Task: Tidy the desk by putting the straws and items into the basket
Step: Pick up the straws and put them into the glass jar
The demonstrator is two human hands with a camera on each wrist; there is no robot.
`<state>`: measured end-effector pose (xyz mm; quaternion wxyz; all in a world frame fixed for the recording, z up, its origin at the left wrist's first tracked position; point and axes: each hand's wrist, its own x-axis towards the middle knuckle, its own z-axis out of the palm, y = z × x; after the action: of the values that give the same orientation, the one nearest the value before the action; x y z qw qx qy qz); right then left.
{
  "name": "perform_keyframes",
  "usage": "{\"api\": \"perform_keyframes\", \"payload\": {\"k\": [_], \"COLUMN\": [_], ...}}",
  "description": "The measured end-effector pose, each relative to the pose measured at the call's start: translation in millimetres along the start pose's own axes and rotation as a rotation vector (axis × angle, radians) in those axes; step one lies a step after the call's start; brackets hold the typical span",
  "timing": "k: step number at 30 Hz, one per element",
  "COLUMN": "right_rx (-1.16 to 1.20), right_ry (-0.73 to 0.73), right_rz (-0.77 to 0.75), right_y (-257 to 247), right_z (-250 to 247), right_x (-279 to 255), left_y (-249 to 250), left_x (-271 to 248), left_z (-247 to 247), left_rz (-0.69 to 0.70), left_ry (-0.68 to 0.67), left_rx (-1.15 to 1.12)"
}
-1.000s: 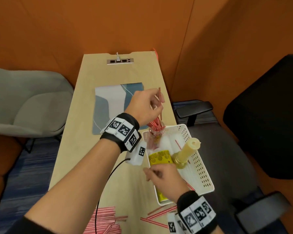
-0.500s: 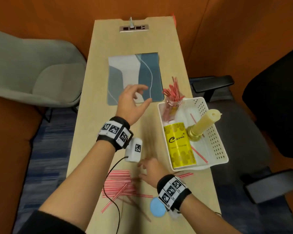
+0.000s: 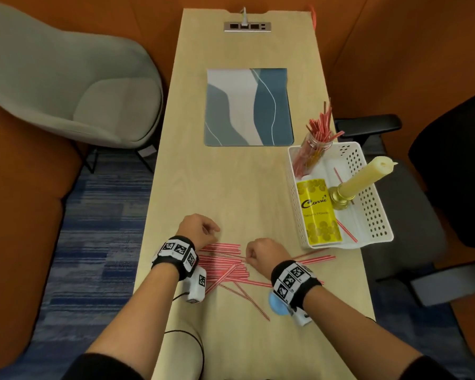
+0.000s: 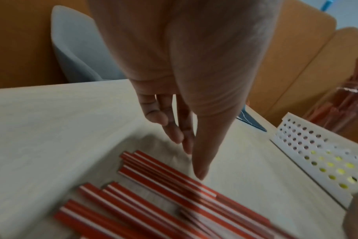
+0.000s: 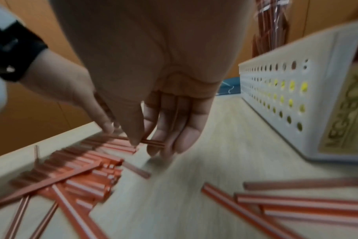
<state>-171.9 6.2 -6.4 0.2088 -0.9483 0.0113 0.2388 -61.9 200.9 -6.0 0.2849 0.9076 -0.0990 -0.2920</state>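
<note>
A pile of red-and-white straws lies near the desk's front edge, with a few strays spread to the right. My left hand hangs over the pile's left ends with fairly straight fingers, holding nothing. My right hand pinches one straw between thumb and fingers at the pile's right side. The white perforated basket stands at the right edge. It holds a jar of straws, a yellow box and a candle.
A blue-and-grey placemat lies mid-desk behind bare wood. A small blue round thing sits under my right wrist. A power strip is at the far end. A grey chair stands left, a black chair right.
My left hand drew back from the jar and my right hand from the basket. Both came down onto the straw pile at the front, and the right now pinches a straw.
</note>
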Motion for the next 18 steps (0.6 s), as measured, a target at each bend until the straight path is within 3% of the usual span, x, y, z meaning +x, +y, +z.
{"api": "perform_keyframes", "payload": {"k": [9,18], "right_rx": [0.229,0.501], "right_ry": [0.118,0.229], "right_rz": [0.034,0.103], "right_y": [1,8], "right_z": [-50,-64], "right_x": [-14,-27], "left_y": [-4,3], "left_x": [-5,0], "left_z": [4,3], "left_rz": [0.069,0.157], "left_ry": [-0.093,-0.168], "left_rx": [0.202,0.338]}}
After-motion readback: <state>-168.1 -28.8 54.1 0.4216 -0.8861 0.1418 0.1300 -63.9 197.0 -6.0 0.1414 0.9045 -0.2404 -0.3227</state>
